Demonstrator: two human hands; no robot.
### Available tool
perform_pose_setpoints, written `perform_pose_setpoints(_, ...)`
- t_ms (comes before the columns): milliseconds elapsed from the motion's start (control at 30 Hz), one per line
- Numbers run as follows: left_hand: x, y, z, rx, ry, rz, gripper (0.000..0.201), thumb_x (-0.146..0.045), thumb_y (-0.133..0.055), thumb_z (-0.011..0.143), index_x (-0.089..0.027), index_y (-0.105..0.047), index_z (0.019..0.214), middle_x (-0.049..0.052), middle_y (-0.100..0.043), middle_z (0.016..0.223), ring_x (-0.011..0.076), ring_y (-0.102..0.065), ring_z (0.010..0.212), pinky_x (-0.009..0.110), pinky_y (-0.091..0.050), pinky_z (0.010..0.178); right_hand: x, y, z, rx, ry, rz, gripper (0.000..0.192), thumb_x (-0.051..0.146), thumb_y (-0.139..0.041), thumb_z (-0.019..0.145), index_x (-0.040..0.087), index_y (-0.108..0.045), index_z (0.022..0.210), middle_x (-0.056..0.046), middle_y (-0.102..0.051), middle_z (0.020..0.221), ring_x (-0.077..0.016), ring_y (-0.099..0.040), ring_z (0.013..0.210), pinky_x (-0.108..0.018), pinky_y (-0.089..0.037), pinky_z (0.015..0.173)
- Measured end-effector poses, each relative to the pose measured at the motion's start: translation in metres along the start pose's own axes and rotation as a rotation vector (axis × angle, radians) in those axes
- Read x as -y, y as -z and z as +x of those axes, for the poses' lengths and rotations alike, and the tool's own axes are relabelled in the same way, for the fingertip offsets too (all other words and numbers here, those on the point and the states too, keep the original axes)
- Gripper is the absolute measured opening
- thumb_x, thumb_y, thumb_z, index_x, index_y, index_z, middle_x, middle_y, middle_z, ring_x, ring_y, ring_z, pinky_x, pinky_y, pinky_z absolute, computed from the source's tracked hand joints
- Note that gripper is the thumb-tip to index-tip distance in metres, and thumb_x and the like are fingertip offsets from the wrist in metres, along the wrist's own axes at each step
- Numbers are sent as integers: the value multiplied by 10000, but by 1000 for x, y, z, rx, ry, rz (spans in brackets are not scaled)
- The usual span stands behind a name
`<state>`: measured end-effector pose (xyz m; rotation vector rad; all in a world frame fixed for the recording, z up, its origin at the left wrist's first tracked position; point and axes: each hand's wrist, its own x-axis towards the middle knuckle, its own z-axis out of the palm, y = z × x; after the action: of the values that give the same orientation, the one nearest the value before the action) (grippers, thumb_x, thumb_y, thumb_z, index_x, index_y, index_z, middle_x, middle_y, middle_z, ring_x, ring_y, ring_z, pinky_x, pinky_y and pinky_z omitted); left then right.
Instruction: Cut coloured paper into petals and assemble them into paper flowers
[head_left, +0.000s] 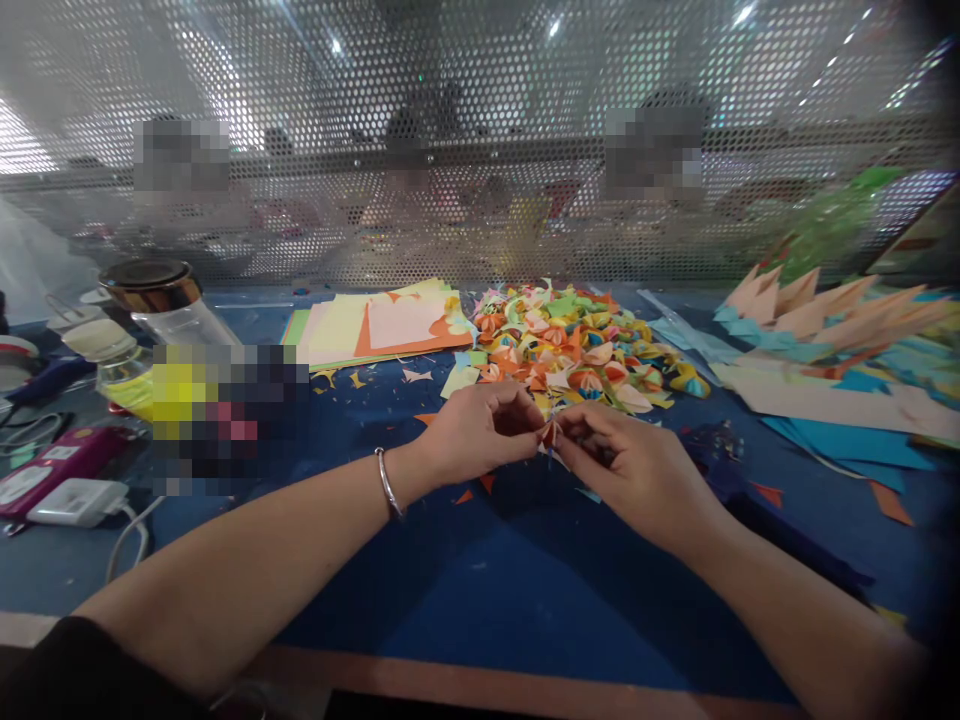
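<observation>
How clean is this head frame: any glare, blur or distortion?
Head view: bright glare streaks on the perforated screen; the right edge smears and bends around the paper cones; both hands and the folded pile are reasonably sharp.

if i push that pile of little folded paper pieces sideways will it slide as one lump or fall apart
Probably fall apart: the pile of folded paper pieces looks loose, with separate pieces already strayed at its edges. They seem very light, so a push would likely scatter them across the blue table. They would likely crush easily, being thin folded paper like the orange piece pinched between both hands' fingers.
</observation>
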<state>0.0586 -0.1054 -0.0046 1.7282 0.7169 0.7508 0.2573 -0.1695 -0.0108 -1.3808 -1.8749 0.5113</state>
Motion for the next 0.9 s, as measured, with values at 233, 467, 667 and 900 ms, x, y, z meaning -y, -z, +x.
perform_pose_setpoints(233, -6, -2, -5, -38, -55, 303, 87, -273, -687, 799, -190, -660, 796, 19, -726, 773, 135, -658, 722, 276, -529, 701, 3, -2, 0, -17, 36, -88, 102, 308, -586, 898, 236, -653, 873, -6, -687, 690, -150, -604, 545, -276, -465, 541)
perform_pose_setpoints(467, -4, -2, -7, -86, -157, 487, 17, -188, -607, 805, -200, -618, 807, -5, -696, 741, 120, -607, 664, 262, -475, 648, 7, -2, 5, 22, 18, -171, 75, 291, -578, 887, 240, -611, 843, 9, -650, 630, -153, -575, 521, -283, -421, 535)
perform_pose_setpoints(667, 5, 0, -2, -95, -145, 325, 86, -176, -634, 790, -194, -637, 874, 17, -736, 829, 135, -676, 761, 276, -528, 729, 4, -4, 11, 60, -3, -159, 135, 349, -574, 916, 238, -601, 842, 2, -649, 657, -155, -575, 534, -287, -395, 540)
perform_pose_setpoints(900, 11, 3, 3, -141, -41, 186, 80, -195, -663, 792, -164, -710, 849, 40, -750, 820, 138, -680, 759, 288, -540, 742, 8, -2, 21, 48, 34, -231, 173, 367, -590, 916, 232, -627, 814, 22, -588, 562, -147, -522, 478, -283, -361, 525)
